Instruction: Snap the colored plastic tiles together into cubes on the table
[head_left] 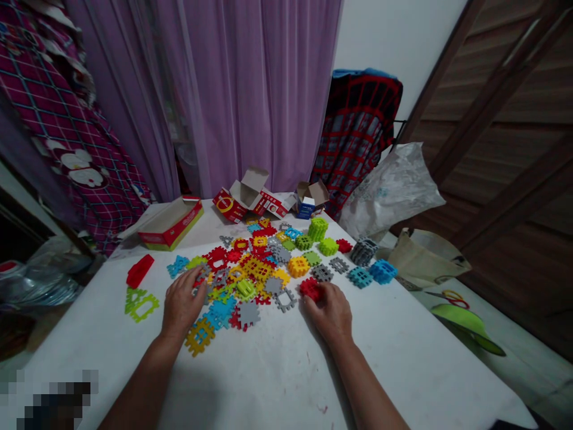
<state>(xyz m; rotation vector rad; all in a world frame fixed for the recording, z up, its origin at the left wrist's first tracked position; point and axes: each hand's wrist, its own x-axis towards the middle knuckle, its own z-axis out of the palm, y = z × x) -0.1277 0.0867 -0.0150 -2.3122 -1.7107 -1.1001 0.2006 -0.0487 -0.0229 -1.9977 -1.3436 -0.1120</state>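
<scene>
My right hand (330,309) is curled round a small stack of red interlocking plastic tiles (310,289) on the table, thumb on its near side. My left hand (181,300) lies over the left edge of a mixed pile of notched tiles, fingers stretched out and thumb apart. Nearest to its fingertips is a grey tile (203,272). Yellow tiles (257,269), blue tiles (221,312) and a grey square tile (248,315) lie in the pile. A grey square frame (285,300) lies between my hands, nearer the right one.
Sorted stacks stand at the right: green (317,229), orange (298,266), dark grey (363,251) and blue (383,271). Opened cartons (246,194) and a red-green box (172,226) sit at the back. Green triangle and square frames (142,303) lie at left.
</scene>
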